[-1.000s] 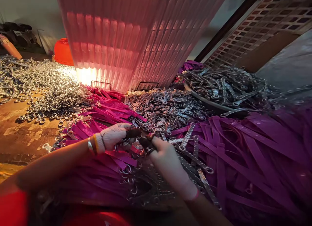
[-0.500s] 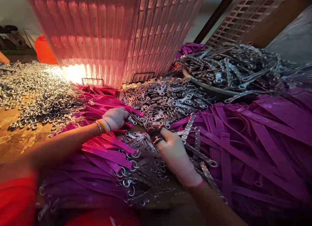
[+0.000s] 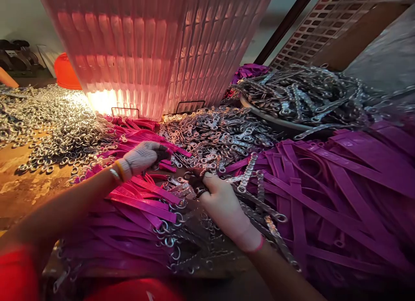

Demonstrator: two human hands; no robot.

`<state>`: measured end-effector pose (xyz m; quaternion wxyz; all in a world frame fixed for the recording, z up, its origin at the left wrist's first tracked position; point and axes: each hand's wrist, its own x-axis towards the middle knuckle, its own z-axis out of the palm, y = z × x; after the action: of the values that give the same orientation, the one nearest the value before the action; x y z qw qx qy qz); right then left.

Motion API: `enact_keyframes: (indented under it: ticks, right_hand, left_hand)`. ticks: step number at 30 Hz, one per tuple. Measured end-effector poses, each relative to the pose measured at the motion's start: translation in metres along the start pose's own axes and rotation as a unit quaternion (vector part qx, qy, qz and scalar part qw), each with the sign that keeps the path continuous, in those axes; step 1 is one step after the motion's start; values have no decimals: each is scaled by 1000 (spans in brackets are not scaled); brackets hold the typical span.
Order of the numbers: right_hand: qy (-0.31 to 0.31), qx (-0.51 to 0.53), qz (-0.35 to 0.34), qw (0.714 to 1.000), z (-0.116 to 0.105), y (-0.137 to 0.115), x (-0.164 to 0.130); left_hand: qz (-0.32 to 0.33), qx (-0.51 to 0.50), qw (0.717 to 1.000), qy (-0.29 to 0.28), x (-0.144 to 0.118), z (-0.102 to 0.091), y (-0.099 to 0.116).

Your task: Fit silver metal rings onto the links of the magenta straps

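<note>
My left hand (image 3: pixel 142 157), in a white glove with dark fingertips, is over bright pink straps (image 3: pixel 139 136) left of centre. Its fingers are bent and closed; what they hold, if anything, is hidden. My right hand (image 3: pixel 223 201), gloved the same way, is closed in a pinch at the centre. The thing between its dark fingertips is too small to make out. Beneath it lie twisted metal pieces with ring ends (image 3: pixel 180 188). Purple straps with metal rings (image 3: pixel 142 214) lie in a row in front of my left hand.
Behind my hands is a heap of flat metal links (image 3: pixel 217 132). Metal rings (image 3: pixel 65 141) cover the left of the wooden table (image 3: pixel 16 180). Purple straps (image 3: pixel 324 197) are piled at right, below a basin of metal pieces (image 3: pixel 304 97). A ribbed translucent panel (image 3: pixel 129 54) stands behind.
My left hand has drawn back a little to the left, showing its dark fingertips. My right hand has shifted slightly left and stays closed.
</note>
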<state>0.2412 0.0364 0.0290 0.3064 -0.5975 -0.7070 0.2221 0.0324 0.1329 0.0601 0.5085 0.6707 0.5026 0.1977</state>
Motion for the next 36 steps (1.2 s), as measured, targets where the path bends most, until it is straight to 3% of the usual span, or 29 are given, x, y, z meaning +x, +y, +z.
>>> enact_keyframes:
  ticks: [2, 4, 9, 12, 15, 19, 21, 24, 26, 33, 36]
  right_hand:
    - [-22, -7, -44, 999, 1, -20, 2]
    - [-55, -45, -72, 995, 1, -43, 4]
    - [-112, -261, -71, 956, 2, -91, 1]
    - [-127, -341, -75, 928, 5, -103, -4]
    - [-127, -366, -92, 917, 10, -104, -9]
    - [-109, -366, -83, 920, 16, -99, -13]
    - [-114, -359, -72, 924, 16, -98, -14]
    - [-141, -351, -78, 922, 15, -100, -16]
    - [-148, -353, -80, 920, 15, -101, -17]
    - [-124, -357, -195, 905, 25, -87, -24]
    - [-118, -357, -229, 898, 25, -81, -26]
  left_hand:
    - [-35, -128, 991, -26, -32, -6, 5]
    - [-55, -185, 980, -40, -59, -4, 5]
    - [-34, -217, 975, 13, -94, 12, -4]
    - [-16, -202, 979, 0, -101, 15, -9]
    - [14, -122, 992, -21, -103, 15, -16]
    - [133, 62, 989, 4, -105, 18, -29]
    - [116, 39, 992, -6, -108, 18, -32]
    - [25, -46, 999, -13, -115, 17, -33]
    - [-1, -75, 997, -8, -119, 17, -32]
    - [22, -67, 997, -35, -120, 23, -32]
    - [70, 4, 996, -59, -120, 9, -28]
